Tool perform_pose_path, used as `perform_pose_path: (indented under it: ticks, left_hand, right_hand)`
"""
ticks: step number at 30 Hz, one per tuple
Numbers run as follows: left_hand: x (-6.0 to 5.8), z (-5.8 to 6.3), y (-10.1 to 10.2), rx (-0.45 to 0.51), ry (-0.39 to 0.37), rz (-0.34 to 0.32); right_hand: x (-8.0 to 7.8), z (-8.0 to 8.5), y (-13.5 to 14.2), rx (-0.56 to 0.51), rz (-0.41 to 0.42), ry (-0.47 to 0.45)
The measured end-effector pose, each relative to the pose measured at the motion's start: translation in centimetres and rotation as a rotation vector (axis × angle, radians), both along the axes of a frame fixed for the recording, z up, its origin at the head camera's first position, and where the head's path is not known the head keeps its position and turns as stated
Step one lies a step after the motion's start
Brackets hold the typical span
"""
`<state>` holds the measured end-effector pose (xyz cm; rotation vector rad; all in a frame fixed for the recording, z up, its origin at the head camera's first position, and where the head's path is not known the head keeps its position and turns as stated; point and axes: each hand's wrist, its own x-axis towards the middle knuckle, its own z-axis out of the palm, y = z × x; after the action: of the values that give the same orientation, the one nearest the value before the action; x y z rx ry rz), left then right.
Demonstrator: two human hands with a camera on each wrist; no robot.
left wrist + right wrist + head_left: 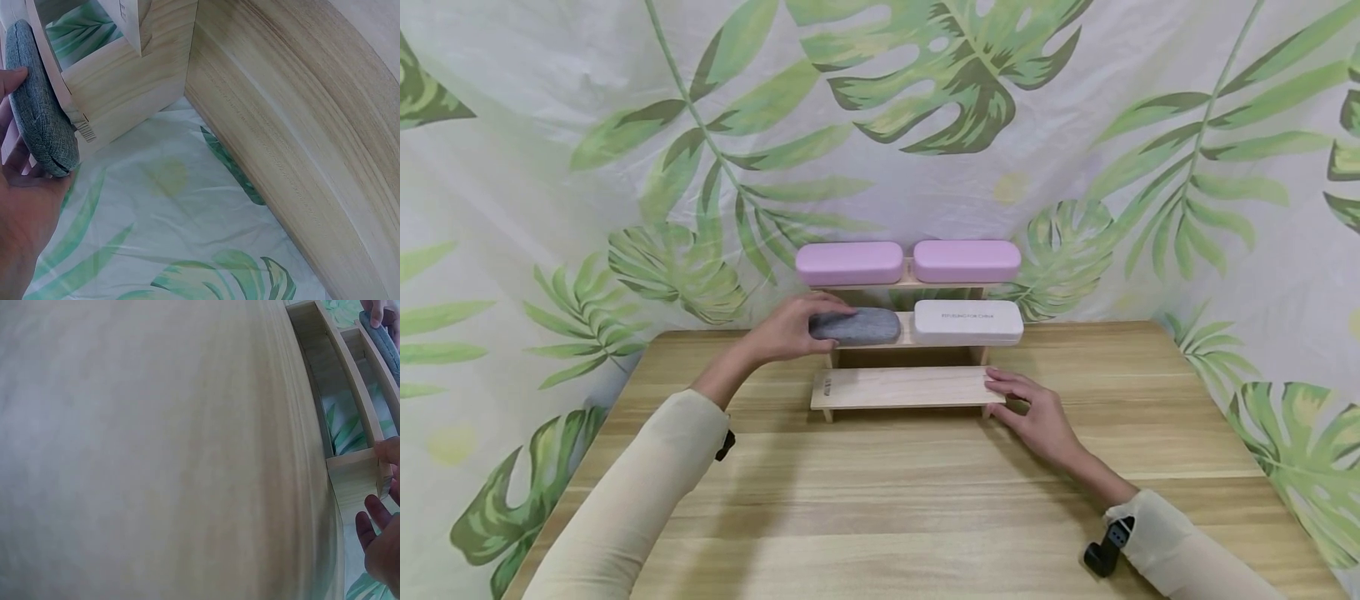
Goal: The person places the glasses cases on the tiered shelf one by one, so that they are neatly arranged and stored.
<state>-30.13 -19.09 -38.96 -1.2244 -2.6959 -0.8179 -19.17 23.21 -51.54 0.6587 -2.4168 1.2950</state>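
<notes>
A grey fabric glasses case (pixel 867 327) lies at the left of the middle tier of a wooden stepped rack (pixel 902 388). My left hand (pixel 790 327) grips the case's left end, with the thumb at the front and fingers over the top. In the left wrist view, the fingers and thumb are curled about the grey case (pixel 40 103). My right hand (pixel 1033 414) holds the right end of the bottom tier, its thumb at the front edge and fingertips on the board. Some of its fingers (pixel 377 512) show apart from the wood in the right wrist view.
Two pink cases (pixel 850 263) stand side by side on the top tier. A white case (pixel 967 322) with small lettering occupies the right of the middle tier. The rack stands on a wood-grain table (pixel 880 508) near a leaf-patterned cloth (pixel 940 192) behind it.
</notes>
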Motion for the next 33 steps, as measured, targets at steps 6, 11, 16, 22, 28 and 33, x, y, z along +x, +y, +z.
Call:
perform_pose_path:
  ticks: [6,11,16,22,28,33]
  left_hand:
    - [0.0,0.0,0.1,-0.005,0.003,0.005]
    - [-0.1,-0.1,0.4,0.004,0.007,-0.005]
    - [-0.1,-0.1,0.4,0.01,0.017,-0.012]
    - [0.2,-0.3,0.0,0.043,0.011,-0.027]
    - [1.1,-0.6,-1.3,0.109,-0.014,0.024]
    - [2.5,-0.9,-3.3,0.177,0.047,0.096]
  right_hand:
    - [0.0,0.0,0.0,0.001,-0.002,-0.001]
    - [0.1,0.2,0.0,0.001,-0.003,-0.002]
    - [0.2,0.3,0.0,0.008,-0.004,-0.004]
    - [0.2,0.4,0.0,0.018,0.003,0.0]
    - [0.2,0.6,0.3,0.088,0.015,-0.001]
    - [0.3,1.1,1.2,0.191,0.017,-0.012]
